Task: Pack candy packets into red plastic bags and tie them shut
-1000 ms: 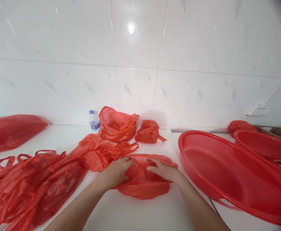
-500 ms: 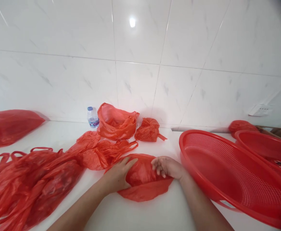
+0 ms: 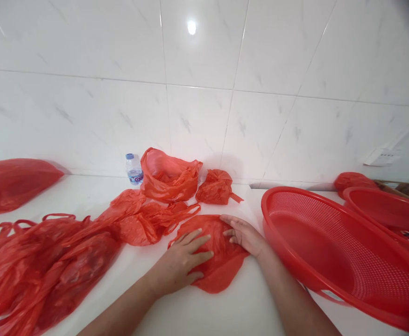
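Observation:
A red plastic bag (image 3: 218, 261) lies flattened on the white counter (image 3: 225, 312) in front of me. My left hand (image 3: 183, 261) rests on its left half, fingers spread and pressed flat. My right hand (image 3: 243, 233) lies on the bag's right upper edge, fingers stretched out flat. Neither hand grips anything.
A heap of red bags (image 3: 43, 266) covers the left. More crumpled red bags (image 3: 148, 224), an open one (image 3: 169, 175) and a knotted one (image 3: 216, 186) lie behind, next to a small water bottle (image 3: 133, 169). A big red sieve basket (image 3: 337, 252) stands right, another (image 3: 386, 210) behind it.
The bag has been folded narrower. My left hand slid right and down across it and spread flat; my right hand uncurled and moved slightly up along its right edge.

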A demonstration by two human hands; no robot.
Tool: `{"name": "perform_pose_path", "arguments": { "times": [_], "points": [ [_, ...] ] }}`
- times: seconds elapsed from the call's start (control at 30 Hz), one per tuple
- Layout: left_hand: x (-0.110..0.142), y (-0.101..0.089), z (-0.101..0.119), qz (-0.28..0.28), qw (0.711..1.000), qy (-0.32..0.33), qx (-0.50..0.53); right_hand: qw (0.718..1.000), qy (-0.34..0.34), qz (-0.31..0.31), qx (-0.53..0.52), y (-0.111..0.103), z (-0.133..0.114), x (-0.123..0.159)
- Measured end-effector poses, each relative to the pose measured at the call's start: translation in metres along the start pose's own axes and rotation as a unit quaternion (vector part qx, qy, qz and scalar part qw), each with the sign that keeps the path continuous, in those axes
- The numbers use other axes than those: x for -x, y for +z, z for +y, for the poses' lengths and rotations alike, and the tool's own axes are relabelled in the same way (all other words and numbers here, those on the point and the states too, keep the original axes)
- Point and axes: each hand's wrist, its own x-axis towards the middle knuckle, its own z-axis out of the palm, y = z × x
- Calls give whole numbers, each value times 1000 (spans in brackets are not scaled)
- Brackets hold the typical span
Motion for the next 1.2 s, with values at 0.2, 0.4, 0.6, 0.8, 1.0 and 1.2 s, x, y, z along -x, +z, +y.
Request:
{"name": "perform_pose_path", "arguments": {
  "times": [0.2, 0.4, 0.6, 0.8, 1.0, 1.2],
  "points": [
    [0, 8, 8, -40, 996, -71, 33, 999, -13, 32, -5, 2, 1, 0],
    [2, 9, -1, 21, 992, -122, 32, 992, -81, 86, 48, 5, 0, 1],
    [2, 12, -13, 102, 992, -80, -4, 956, -163, 194, 151, 34, -7, 7],
    [5, 11, -13, 198, 980, 4, -28, 845, -249, 235, 411, 74, -10, 33],
    [5, 14, 2, 202, 978, 60, -1, 713, -345, 258, 553, 74, -26, 101],
    [4, 19, 6, 179, 980, 83, 13, 528, -318, 443, 650, 28, -40, 177]
  ]
}}
